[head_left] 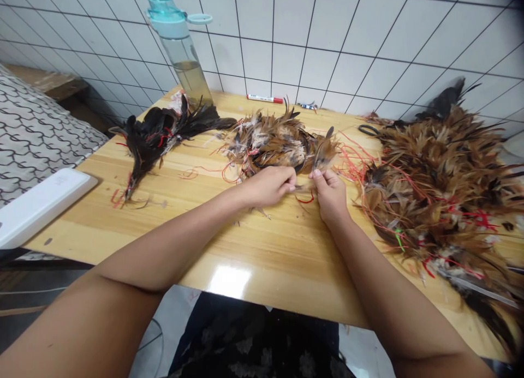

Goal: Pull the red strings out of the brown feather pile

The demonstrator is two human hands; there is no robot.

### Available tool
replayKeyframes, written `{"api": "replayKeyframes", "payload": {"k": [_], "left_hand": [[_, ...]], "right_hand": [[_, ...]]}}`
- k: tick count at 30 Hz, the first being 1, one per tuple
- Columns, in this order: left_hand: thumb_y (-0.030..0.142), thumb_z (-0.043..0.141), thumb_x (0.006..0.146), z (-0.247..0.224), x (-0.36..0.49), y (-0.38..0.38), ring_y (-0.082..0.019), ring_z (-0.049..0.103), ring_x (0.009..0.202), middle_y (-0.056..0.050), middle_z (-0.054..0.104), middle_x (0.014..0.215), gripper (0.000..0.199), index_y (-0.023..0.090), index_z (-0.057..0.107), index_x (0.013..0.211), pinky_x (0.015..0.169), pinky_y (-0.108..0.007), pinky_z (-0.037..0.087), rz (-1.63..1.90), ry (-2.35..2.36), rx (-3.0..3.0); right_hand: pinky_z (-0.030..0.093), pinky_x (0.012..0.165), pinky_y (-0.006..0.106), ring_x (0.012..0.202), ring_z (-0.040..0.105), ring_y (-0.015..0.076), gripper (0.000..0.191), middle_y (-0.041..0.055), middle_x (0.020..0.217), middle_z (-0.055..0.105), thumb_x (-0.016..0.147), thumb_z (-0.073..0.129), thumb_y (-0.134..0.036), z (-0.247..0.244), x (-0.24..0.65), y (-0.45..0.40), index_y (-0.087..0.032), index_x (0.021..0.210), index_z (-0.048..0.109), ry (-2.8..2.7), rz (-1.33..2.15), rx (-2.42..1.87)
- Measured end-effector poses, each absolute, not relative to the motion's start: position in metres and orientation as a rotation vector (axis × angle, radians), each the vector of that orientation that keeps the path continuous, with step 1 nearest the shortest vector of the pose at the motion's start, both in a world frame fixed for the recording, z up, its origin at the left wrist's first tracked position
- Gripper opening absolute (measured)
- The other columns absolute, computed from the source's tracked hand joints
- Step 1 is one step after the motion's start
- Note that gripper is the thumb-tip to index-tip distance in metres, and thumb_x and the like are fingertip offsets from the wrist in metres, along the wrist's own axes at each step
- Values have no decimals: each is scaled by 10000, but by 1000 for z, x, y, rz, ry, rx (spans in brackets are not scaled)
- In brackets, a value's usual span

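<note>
Just in front of the middle feather pile (282, 141), my two hands are close together over the wooden table. My right hand (331, 195) is closed, with a small brown feather bunch (325, 151) pinched upright between thumb and forefinger. My left hand (270, 186) is closed too, its fingers pinching a thin dark feather (302, 188) that sticks out toward the right hand and is partly blurred. Below the right fingers hangs a short red thread (305, 199). Loose pink-red threads (354, 160) run from the pile toward the right.
A large heap of brown feathers (446, 165) covers the table's right side. Black feather bunches (151, 130) tied with red lie at left, before a teal-lidded bottle (186, 67). A red-capped marker (264, 99) lies near the tiled wall. A white box-like device (49, 203) sits at the left edge.
</note>
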State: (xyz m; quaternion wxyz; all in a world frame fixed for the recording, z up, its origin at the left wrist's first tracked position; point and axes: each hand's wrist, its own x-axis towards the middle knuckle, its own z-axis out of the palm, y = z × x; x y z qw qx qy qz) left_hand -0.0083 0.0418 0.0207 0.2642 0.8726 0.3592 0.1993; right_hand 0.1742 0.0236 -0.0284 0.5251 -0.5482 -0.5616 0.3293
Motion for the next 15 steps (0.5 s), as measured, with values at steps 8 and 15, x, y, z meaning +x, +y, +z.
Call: {"api": "replayKeyframes", "payload": {"k": [8,15], "left_hand": [[182,604,764,20,-6,48,-79,513,596,26,576,665,105,149,536,838,593,-211,393,833,929,1653],[182,668,753,17,3,43,-80,580,591,-10,639,663,155,145,519,780,531,-181,405,959,907,1315]], "right_hand": [[410,673,290,660,515,150,299,1,661,588,794,574,-470,-24,169,22,-187,701,592,-1291,792,-1337],[400,663,288,672,519,151,250,9,689,623,809,565,-399,-26,167,21,-188,703,643,-1417,757,-1365]]}}
